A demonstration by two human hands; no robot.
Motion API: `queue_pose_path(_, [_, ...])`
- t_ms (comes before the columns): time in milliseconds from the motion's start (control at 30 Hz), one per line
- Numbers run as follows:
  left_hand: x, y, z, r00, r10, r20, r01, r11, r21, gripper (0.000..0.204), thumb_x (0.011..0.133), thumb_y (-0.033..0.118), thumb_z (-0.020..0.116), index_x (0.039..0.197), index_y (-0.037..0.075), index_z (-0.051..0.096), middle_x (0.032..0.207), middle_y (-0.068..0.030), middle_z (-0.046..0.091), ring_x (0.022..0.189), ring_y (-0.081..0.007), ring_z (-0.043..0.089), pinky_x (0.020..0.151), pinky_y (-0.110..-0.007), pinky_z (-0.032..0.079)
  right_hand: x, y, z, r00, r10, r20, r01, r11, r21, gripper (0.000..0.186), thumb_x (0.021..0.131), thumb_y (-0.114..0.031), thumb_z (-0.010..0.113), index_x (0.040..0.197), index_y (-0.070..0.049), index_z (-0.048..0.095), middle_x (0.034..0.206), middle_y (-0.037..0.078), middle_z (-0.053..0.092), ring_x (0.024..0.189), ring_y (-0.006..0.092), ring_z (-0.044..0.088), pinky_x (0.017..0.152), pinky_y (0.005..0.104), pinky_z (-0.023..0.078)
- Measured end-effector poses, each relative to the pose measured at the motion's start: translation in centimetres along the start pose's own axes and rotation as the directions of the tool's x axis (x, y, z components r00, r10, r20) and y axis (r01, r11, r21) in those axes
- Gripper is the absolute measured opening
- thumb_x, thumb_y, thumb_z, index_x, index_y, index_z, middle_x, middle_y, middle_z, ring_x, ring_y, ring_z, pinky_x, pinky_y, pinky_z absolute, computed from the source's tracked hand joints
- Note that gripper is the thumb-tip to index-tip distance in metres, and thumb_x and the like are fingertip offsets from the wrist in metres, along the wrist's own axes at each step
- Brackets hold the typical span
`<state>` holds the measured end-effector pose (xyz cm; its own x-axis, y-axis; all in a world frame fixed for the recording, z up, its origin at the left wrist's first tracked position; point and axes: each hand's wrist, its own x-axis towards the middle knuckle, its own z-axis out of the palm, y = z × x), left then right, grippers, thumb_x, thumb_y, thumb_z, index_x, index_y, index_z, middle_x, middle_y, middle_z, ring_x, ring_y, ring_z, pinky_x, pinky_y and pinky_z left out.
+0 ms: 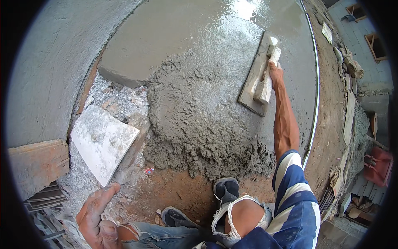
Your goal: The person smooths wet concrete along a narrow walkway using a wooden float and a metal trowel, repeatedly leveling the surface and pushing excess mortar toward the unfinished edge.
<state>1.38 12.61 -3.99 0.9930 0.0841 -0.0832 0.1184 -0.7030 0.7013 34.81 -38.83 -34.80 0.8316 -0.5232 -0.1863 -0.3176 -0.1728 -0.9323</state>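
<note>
My right hand (276,74), arm stretched forward, is closed around the handle of a wooden hand float (253,85). The float's long board lies on wet grey concrete (224,54), smooth and shiny at the far side and rough and lumpy nearer my feet. Low on the left, my left hand (96,218) hangs beside my bent knee with its fingers stretched out and the thumb apart, holding nothing I can see. Just beyond its fingertips lies a pale, cement-spotted flat slab (103,141), resting on gravel (118,99) beside the concrete's edge.
A rough grey wall (54,74) rises at the left, with a wooden board (39,166) at its foot. A thin white edge line (317,62) borders the concrete at the right, with brown soil (329,95) beyond. My shoes (226,189) stand on reddish dirt. A red bag-like object (378,166) is at far right.
</note>
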Motion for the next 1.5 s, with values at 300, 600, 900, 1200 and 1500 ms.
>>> queue_pose_path(300, [-0.2, -0.5, 0.6, 1.0, -0.007, -0.004, 0.007, 0.997, -0.079, 0.069, 0.096, 0.054, 0.043, 0.115, -0.01, 0.06, 0.103, -0.0258, 0.066, 0.101, -0.0303, 0.06, 0.097, -0.041, 0.041, -7.9, -4.2, 8.0, 0.864, -0.057, 0.5, 0.217, 0.939, -0.267, 0.062, 0.088, -0.046, 0.061, 0.13, -0.002, 0.051, 0.103, 0.016, 0.063, 0.084, 0.0233, 0.063, 0.072, 0.0377, 0.051])
queue_pose_path(600, [-1.2, -0.3, 0.6, 0.992, 0.028, -0.121, -0.035, 0.997, -0.062, 0.077, 0.091, 0.063, 0.045, 0.108, -0.009, 0.066, 0.099, -0.0241, 0.069, 0.095, -0.0336, 0.067, 0.088, -0.04, 0.049, -15.3, -3.7, 10.5, 0.606, -0.122, 0.786, 0.505, 0.822, -0.262, 0.076, 0.087, -0.059, 0.057, 0.139, -0.005, 0.045, 0.117, 0.02, 0.062, 0.112, 0.0343, 0.056, 0.093, 0.0485, 0.046])
queue_pose_path(900, [-2.8, 0.4, 0.2, 0.984, 0.044, -0.173, -0.051, 0.998, -0.04, 0.075, 0.091, 0.061, 0.047, 0.109, -0.009, 0.066, 0.098, -0.024, 0.069, 0.094, -0.0331, 0.067, 0.088, -0.04, 0.049, -19.4, -2.5, 9.5, 0.528, -0.032, 0.848, 0.501, 0.818, -0.282, 0.074, 0.086, -0.057, 0.056, 0.14, -0.009, 0.043, 0.113, 0.02, 0.06, 0.105, 0.0349, 0.058, 0.088, 0.0523, 0.047])
queue_pose_path(1200, [-3.3, 1.4, 0.9, 0.989, 0.062, -0.137, -0.071, 0.996, -0.057, 0.068, 0.091, 0.056, 0.051, 0.111, -0.008, 0.066, 0.101, -0.0252, 0.068, 0.096, -0.0335, 0.066, 0.09, -0.04, 0.047, -23.1, -1.5, 4.3, 0.466, -0.011, 0.885, 0.545, 0.791, -0.277, 0.072, 0.088, -0.047, 0.06, 0.143, -0.005, 0.038, 0.118, 0.026, 0.061, 0.105, 0.0376, 0.061, 0.089, 0.0465, 0.049])
queue_pose_path(1500, [-6.8, 2.1, -0.8, 0.988, 0.091, -0.124, -0.084, 0.995, 0.061, 0.065, 0.092, 0.055, 0.051, 0.112, -0.005, 0.067, 0.101, -0.0258, 0.067, 0.096, -0.0364, 0.066, 0.086, -0.04, 0.049, -27.8, 0.5, -7.1, 0.606, -0.246, 0.756, 0.672, 0.667, -0.322, 0.063, 0.088, -0.032, 0.063, 0.139, -0.003, 0.042, 0.107, 0.022, 0.065, 0.091, 0.0333, 0.065, 0.083, 0.0414, 0.051])
